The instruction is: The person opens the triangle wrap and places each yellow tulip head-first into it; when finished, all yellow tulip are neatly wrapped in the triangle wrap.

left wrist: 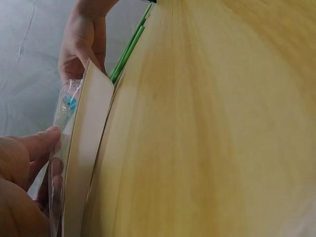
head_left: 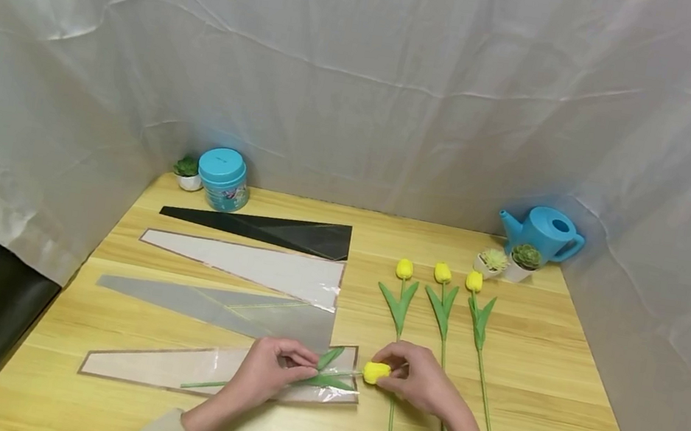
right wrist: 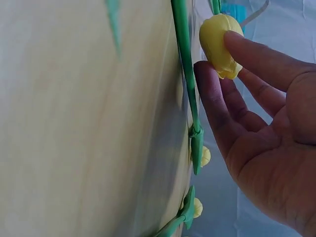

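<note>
A yellow artificial tulip (head_left: 375,373) lies along the nearest pink-edged flower sleeve (head_left: 135,364), its bloom beyond the wide right end. Its green leaves and stem show over the sleeve's pale backing. My left hand (head_left: 269,370) pinches the sleeve near the leaves. In the left wrist view, that thumb presses the clear film (left wrist: 58,173), which stands apart from the backing (left wrist: 91,128). With thumb and fingers, my right hand (head_left: 421,382) holds the tulip's bloom (right wrist: 217,42). Part of the stem is hidden behind my left hand.
Behind the nearest sleeve lie a grey sleeve (head_left: 172,298), a white sleeve (head_left: 284,270) and a black sleeve (head_left: 289,231). Three tulips (head_left: 442,273) lie to the right. A blue jar (head_left: 223,179), a watering can (head_left: 540,233) and small potted plants (head_left: 525,257) stand at the back.
</note>
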Tool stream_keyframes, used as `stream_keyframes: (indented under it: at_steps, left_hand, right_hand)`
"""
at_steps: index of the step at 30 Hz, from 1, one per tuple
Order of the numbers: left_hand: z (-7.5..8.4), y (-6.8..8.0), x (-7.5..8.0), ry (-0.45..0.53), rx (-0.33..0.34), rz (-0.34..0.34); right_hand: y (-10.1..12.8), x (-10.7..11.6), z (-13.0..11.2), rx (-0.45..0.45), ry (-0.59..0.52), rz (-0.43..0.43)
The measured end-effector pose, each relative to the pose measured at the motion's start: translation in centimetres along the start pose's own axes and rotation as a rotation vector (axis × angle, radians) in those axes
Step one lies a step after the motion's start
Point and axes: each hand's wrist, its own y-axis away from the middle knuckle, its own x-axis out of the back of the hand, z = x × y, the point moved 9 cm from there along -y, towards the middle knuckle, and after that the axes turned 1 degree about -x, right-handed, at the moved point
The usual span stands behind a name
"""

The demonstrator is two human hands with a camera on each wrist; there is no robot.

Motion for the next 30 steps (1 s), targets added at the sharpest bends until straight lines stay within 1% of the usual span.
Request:
stream_keyframes:
  at_steps: [6, 13, 23, 30]
  left_hand:
    - [0.1, 0.0, -0.1, 0.004, -0.005, 0.003]
    - [0.5, 0.1, 0.0, 0.013, -0.005, 0.009]
    - [1.1, 0.1, 0.2, -0.023, -0.015, 0.036]
    - [1.3, -0.1, 0.1, 0.009, -0.037, 0.044]
  right_hand:
    - [0.1, 0.3, 0.0, 0.008, 0.017, 0.038]
    - [0.0, 0.6, -0.6, -0.002, -0.011, 0.087]
    - [-0.2, 0.6, -1.8, -0.01, -0.057, 0.116]
    - [-0.3, -0.1, -2.1, -0.023, -0.12, 0.105]
